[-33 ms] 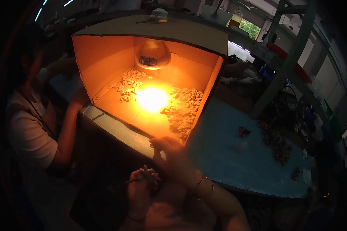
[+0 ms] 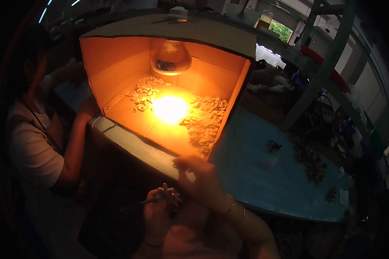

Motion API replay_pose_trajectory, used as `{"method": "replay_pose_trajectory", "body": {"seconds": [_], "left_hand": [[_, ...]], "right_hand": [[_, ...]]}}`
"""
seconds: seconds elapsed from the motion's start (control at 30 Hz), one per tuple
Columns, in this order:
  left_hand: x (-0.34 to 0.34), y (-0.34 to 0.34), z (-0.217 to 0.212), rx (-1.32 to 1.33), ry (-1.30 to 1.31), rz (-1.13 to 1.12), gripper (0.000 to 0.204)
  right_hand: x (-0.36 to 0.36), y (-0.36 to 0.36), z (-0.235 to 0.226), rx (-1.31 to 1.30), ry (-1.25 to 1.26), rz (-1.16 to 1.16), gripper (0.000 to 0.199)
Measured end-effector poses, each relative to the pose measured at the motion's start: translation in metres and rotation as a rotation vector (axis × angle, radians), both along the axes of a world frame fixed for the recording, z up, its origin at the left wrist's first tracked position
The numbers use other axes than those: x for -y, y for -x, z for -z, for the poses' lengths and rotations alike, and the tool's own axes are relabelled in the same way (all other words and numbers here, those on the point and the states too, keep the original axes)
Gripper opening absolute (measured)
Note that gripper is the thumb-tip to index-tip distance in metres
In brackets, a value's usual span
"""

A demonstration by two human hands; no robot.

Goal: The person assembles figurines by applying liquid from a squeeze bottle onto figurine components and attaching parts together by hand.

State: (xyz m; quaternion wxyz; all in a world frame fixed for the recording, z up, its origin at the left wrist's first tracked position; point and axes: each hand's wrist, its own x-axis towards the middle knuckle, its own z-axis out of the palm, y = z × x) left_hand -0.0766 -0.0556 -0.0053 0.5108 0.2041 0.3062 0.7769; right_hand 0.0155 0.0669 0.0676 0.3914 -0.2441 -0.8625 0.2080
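Clenched around a small dark lumpy piece (image 2: 167,193), the left hand (image 2: 157,216) holds it low in front of the body, below the table (image 2: 255,181) edge. A thin stick (image 2: 146,201) pokes out leftward from the same fist. The right hand (image 2: 202,178) lies with its fingers (image 2: 181,162) curled at the front lip of the lit box (image 2: 116,64), near its right corner. Whether it pinches anything there I cannot tell; the glare and shadow hide the fingertips.

Set against the earlier view, nothing has shifted. Both hands, the piece and the stick sit where they were, so by my reading the work on that piece is paused mid-hold, not moved on.

Counts:
- One open cardboard box, glowing orange.
- One lamp (image 2: 170,57) hanging under its roof.
- One bright hot spot on its floor.
- Two spreads of pale pieces inside, a left spread (image 2: 145,91) and a right spread (image 2: 205,120), each with too many to count.
- Three dark clumps on the blue table right of the box: a small clump (image 2: 273,146), a long clump (image 2: 309,160) and a far clump (image 2: 331,194).
- One piece and one stick in the left hand.

A second person (image 2: 30,142) stands at the left, one hand against the box's left wall.
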Motion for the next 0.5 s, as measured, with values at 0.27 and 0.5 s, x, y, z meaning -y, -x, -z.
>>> {"method": "replay_pose_trajectory", "body": {"seconds": [0.27,0.5], "left_hand": [[-0.019,-0.051,-0.012,0.039,-0.162,0.357,0.034],[-0.023,-0.077,-0.014,-0.051,-0.104,0.494,0.031]], "right_hand": [[0.011,-0.103,0.01,-0.378,0.373,-0.059,0.02],[0.021,-0.138,0.008,-0.267,0.215,-0.057,0.022]]}}
